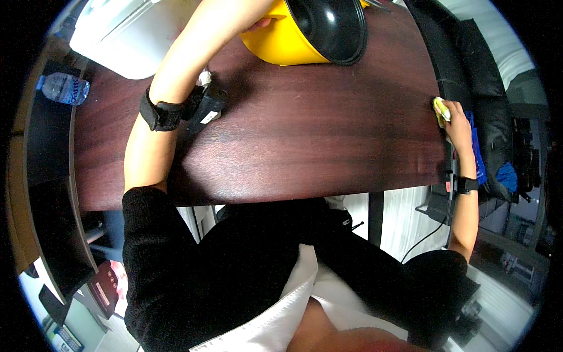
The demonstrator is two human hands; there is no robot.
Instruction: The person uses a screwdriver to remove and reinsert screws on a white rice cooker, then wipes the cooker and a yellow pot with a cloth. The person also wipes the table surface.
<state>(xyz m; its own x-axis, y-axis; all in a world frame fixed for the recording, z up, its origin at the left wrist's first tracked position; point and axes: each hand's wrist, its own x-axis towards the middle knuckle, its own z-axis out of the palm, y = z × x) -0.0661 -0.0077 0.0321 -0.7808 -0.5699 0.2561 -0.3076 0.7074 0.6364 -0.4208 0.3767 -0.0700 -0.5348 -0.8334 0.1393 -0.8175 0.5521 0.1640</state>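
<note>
At the top edge, my left hand (260, 22) is mostly cut off from sight. Its visible fingers curl against the side of a yellow pot (281, 42) with a black inside. The pot lies tilted, its mouth turned to the right. Far to the right, my right hand (460, 126) grips a yellow-green and white cloth (441, 110), pressed to the right edge of the dark reddish-brown wooden table (316, 129). Both wrists wear black straps; a black device hangs by the left one.
A white bin-like container (126, 41) stands at the table's far left. A water bottle (63, 88) lies on a dark surface beyond the left edge. Black padded seating (466, 64) borders the right side, with a blue packet (478, 149) by my right wrist. A thin cable (423, 242) hangs below.
</note>
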